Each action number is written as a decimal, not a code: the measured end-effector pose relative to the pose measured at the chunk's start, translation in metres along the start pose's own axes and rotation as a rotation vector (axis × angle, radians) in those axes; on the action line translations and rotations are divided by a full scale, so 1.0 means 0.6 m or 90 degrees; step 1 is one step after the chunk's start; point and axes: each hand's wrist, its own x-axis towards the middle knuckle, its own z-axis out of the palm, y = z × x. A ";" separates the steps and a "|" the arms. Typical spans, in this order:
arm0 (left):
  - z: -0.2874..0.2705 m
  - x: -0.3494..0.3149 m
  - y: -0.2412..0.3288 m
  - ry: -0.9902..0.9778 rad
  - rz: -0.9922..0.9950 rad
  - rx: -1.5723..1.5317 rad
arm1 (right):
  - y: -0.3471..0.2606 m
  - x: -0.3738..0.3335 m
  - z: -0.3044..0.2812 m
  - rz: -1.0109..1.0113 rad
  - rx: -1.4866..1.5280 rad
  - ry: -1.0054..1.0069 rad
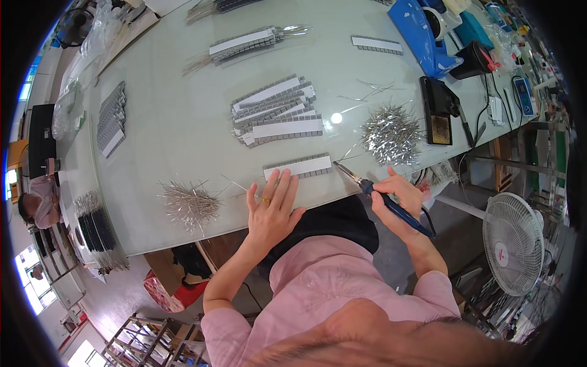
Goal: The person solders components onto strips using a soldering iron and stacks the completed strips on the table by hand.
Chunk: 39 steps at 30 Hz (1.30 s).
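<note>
A grey segmented strip with a white band (pixel 299 166) lies near the front edge of the table. My left hand (pixel 273 208) rests flat, its fingers stretched out and the fingertips on the strip's left part. In my right hand (pixel 400 199) is a blue-handled soldering iron (pixel 367 186), held like a pen, its tip at the strip's right end. Whether the tip touches the strip or a thin wire there, I cannot tell. Beyond my right hand sits a heap of silvery wire pieces (pixel 391 134). Left of my left hand is another pile of thin wires (pixel 191 205).
Similar strips are stacked (pixel 278 113) behind the work, with a wired bundle (pixel 244 44) farther back. At the right stand a soldering iron stand with sponge (pixel 438 125), a blue tape dispenser (pixel 422 37) and a black cup (pixel 474 60). A white fan (pixel 512 244) stands beside the table.
</note>
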 end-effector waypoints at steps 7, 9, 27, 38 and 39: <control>-0.023 -0.009 -0.008 0.032 -0.036 -0.042 | -0.016 0.012 0.002 -0.037 -0.018 -0.041; -0.038 -0.022 -0.024 0.054 -0.087 -0.040 | -0.014 0.012 -0.001 -0.011 -0.024 -0.042; -0.049 -0.201 -0.071 0.105 -0.046 0.056 | -0.025 0.006 0.003 -0.016 -0.040 -0.043; -0.045 -0.077 -0.094 0.068 -0.062 -0.050 | -0.044 -0.003 -0.002 -0.058 -0.042 0.004; -0.041 -0.074 -0.097 0.073 -0.055 -0.060 | -0.049 -0.002 0.001 -0.065 -0.033 0.012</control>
